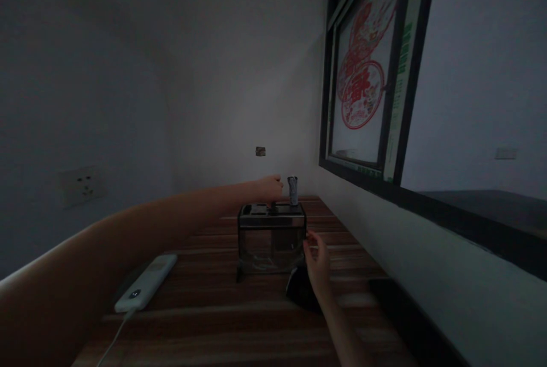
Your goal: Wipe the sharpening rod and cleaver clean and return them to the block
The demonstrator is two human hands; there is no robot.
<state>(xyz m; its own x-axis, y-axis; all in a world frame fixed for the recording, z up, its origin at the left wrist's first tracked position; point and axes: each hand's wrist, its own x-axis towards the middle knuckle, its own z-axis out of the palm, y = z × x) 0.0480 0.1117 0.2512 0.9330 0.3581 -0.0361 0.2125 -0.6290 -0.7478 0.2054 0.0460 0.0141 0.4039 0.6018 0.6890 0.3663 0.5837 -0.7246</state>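
A clear-sided box with a dark frame and dark top stands on the wooden table, much like a small tank. My left hand reaches across from the left and is closed over the box's top, its fingertips pointing down. Whatever it pinches is hidden. At the box's right edge my right hand has thumb and fingertips brought together; I cannot make out what is in them. A silvery, crumpled-looking cylinder rises from the right part of the top. Beneath my right hand lies a black item, partly covered by the wrist.
A white power strip or power bank with a cable lies at the left, under my left forearm. A dark-framed window with red decorations is on the right wall. A long dark object lies along the table's right side. A socket is at left.
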